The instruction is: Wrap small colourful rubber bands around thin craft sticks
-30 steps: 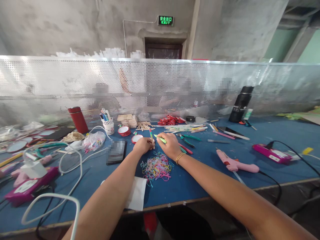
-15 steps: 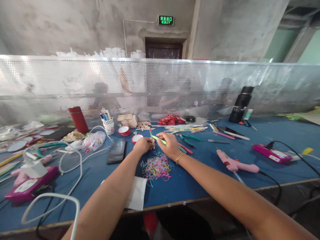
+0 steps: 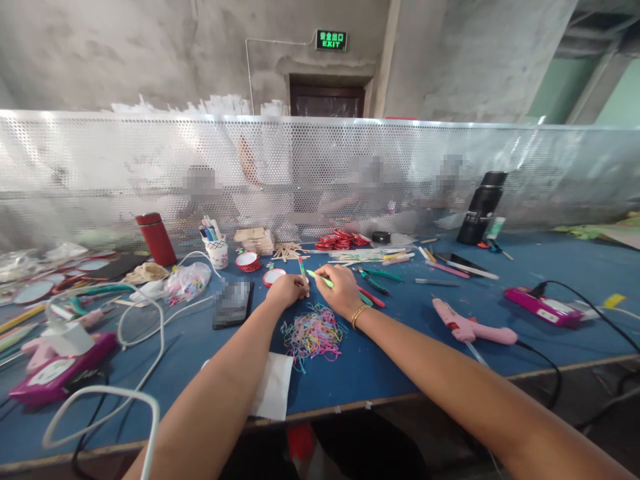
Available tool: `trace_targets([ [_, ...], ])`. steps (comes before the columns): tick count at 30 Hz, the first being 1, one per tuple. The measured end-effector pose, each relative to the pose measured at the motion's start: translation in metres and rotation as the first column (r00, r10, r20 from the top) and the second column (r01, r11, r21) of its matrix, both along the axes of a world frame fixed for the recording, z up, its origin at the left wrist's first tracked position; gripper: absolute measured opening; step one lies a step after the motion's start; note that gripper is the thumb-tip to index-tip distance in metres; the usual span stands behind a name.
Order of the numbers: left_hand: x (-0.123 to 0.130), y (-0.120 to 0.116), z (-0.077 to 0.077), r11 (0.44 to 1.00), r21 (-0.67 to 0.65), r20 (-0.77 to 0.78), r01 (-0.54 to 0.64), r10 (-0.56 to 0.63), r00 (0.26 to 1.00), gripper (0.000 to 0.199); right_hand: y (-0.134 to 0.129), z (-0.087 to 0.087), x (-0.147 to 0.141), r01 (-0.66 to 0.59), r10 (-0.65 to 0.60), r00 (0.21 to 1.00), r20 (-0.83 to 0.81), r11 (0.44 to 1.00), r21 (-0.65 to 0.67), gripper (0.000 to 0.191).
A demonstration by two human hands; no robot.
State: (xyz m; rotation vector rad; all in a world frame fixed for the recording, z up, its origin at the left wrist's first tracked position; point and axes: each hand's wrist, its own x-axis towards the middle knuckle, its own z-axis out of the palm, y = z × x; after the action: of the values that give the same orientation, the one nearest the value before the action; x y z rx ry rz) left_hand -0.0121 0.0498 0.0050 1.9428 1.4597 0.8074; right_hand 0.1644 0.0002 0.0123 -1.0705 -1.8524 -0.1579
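Note:
My left hand point(image 3: 289, 291) is closed on a small wooden stick point(image 3: 302, 267) whose upper end is coloured red and green. Close on its right, my right hand point(image 3: 339, 288) grips a light green marker point(image 3: 320, 278), with the marker's tip pointing at the stick. A small gap shows between tip and stick. Below both hands lies a tangled heap of colourful strings point(image 3: 316, 333). A small round red-rimmed drum point(image 3: 274, 277) sits just beyond my left hand.
A phone point(image 3: 233, 305) and a cup of markers point(image 3: 217, 252) stand left of my hands. Pliers point(image 3: 375, 280) lie to the right, then a pink glue gun point(image 3: 470, 327). White cable loops cross the left side. A perforated metal screen point(image 3: 320, 180) runs behind the table.
The marker tip in my right hand has moved slightly away from the stick. My left hand keeps nearly the same place with the stick.

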Motion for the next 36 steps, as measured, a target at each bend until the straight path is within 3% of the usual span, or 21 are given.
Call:
trace_targets([
  [7,-0.0012,-0.0031,0.0039,1.000,-0.002,-0.003,0.023,-0.023,1.000,0.007,0.0005,-0.0017,-0.0022,-0.065,0.065,0.997,0.034,0.998,0.016,0.012],
  [14,-0.0008,-0.0017,0.0017,0.998,-0.017,0.066,0.054,-0.053,0.996,0.009,0.0003,0.0003,0.0004,-0.012,0.013,1.000,-0.008,1.000,0.017,0.012],
  [19,-0.0011,-0.0013,0.0016,0.999,0.000,0.040,0.037,-0.037,0.998,0.009,-0.0006,-0.0009,-0.0023,-0.059,0.058,0.998,0.031,0.998,0.032,0.013],
  [26,0.0003,-0.0058,0.0049,1.000,-0.005,0.018,0.022,-0.021,1.000,0.010,0.0002,0.0005,-0.0003,-0.008,0.008,1.000,0.003,1.000,0.016,0.012],
  [32,-0.0006,-0.0064,0.0063,0.999,0.018,-0.019,0.033,-0.033,0.999,0.011,-0.0001,-0.0001,-0.0014,-0.065,0.064,0.998,0.029,0.997,0.033,0.013],
  [36,-0.0007,-0.0071,0.0063,0.999,0.025,-0.020,0.029,-0.028,0.999,0.011,0.0006,-0.0005,-0.0009,-0.034,0.033,0.999,0.028,0.999,0.020,0.012],
])
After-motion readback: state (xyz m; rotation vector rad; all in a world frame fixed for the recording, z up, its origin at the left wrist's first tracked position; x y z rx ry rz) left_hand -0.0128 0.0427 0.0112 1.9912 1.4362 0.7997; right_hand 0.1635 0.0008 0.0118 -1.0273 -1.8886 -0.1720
